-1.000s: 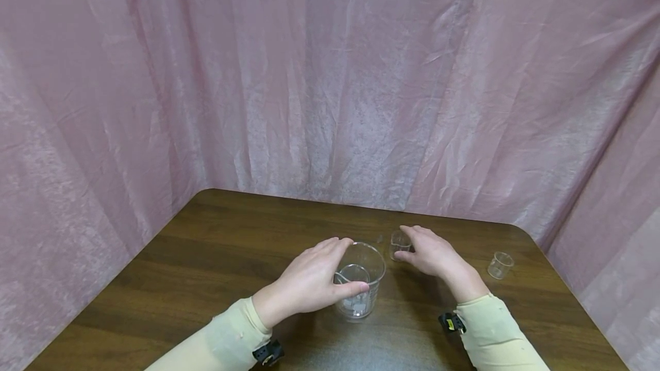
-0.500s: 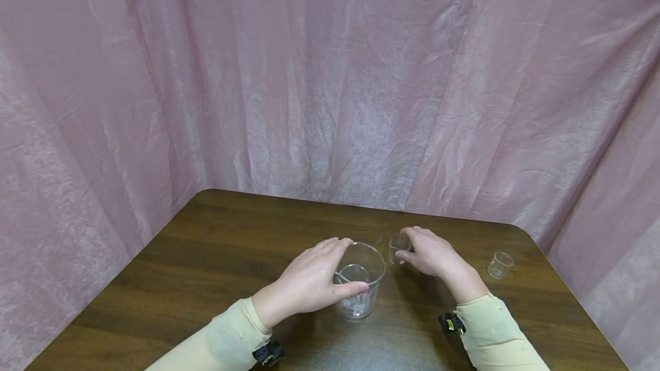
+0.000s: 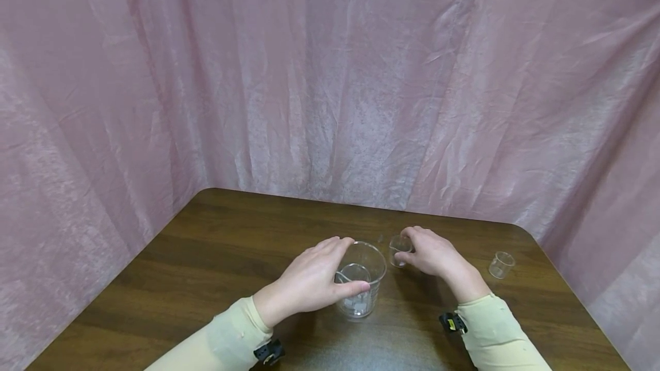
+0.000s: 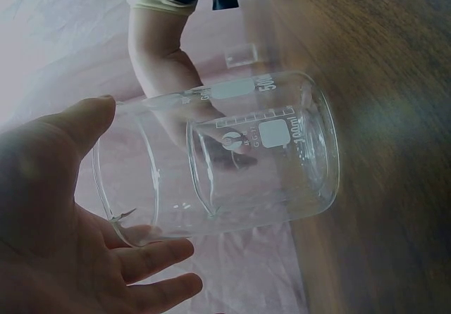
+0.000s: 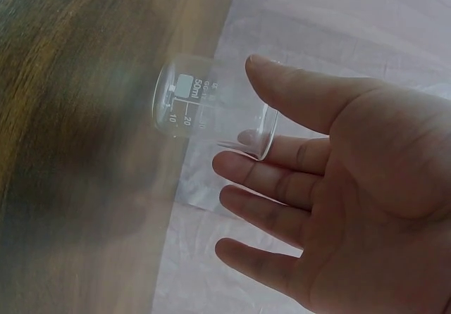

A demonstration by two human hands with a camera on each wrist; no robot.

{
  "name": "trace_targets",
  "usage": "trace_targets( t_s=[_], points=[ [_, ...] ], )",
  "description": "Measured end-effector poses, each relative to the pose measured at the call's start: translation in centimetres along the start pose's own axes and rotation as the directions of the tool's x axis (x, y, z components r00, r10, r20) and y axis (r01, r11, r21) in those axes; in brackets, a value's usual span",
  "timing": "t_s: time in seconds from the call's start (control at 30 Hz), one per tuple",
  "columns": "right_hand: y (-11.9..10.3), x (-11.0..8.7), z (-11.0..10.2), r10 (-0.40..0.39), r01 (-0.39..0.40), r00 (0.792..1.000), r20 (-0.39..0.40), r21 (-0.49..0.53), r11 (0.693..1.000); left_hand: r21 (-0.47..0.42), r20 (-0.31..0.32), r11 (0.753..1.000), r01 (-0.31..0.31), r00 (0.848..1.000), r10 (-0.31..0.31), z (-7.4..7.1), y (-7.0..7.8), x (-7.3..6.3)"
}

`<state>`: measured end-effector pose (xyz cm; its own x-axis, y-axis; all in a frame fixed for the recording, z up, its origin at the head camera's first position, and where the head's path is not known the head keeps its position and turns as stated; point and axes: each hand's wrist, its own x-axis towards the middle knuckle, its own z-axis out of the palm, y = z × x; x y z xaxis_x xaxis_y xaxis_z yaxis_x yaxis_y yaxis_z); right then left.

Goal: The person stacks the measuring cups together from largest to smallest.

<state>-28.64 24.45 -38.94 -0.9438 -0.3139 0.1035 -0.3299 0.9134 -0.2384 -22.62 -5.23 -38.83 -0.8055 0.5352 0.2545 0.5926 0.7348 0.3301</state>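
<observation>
A large clear glass beaker, its printed mark starting with 500, stands upright on the table. My left hand grips it at the rim, thumb on the near side and fingers across. Inside it sits a smaller beaker, marked 100 ml in the left wrist view. To the right, my right hand holds a small 50 ml beaker near its rim, between the thumb and index finger. The ring and little fingers extend away from that glass. It stands on or just over the table; I cannot tell which.
Another small glass beaker stands to the right of my right hand. The brown wooden table has rounded far corners. Pink curtains hang behind it and along both sides.
The 50 ml beaker has shifted slightly toward me over the last second, as the right thumb and fingers closed on it. The left hand and the large beaker have stayed put.
</observation>
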Motion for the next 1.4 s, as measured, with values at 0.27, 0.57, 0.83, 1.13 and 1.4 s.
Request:
trace_targets(
  t_s=[0.27,0.57,0.83,1.13,1.4],
  points=[
    [-0.1,-0.1,-0.1,0.02,-0.02,1.0,-0.004,-0.003,1.0,0.001,-0.003,1.0,-0.002,1.0,0.002,-0.1,0.0,0.0],
    [-0.3,-0.2,0.0,0.034,-0.034,0.999,-0.01,-0.007,0.999,-0.001,0.001,1.0,-0.001,1.0,0.001,0.0,0.0,-0.1],
    [-0.5,-0.2,-0.2,0.045,-0.045,0.999,-0.02,-0.015,0.999,-0.005,-0.004,1.0,-0.002,1.0,0.002,0.0,0.0,-0.1],
    [-0.6,-0.2,-0.5,0.042,-0.042,0.998,-0.053,-0.009,0.999,-0.001,0.001,1.0,0.002,1.0,-0.002,0.0,0.0,-0.1],
    [-1.3,-0.4,-1.1,0.061,-0.061,0.996,-0.068,0.0,0.998,0.006,-0.009,1.0,-0.011,1.0,0.011,0.1,0.0,-0.1]
  ],
)
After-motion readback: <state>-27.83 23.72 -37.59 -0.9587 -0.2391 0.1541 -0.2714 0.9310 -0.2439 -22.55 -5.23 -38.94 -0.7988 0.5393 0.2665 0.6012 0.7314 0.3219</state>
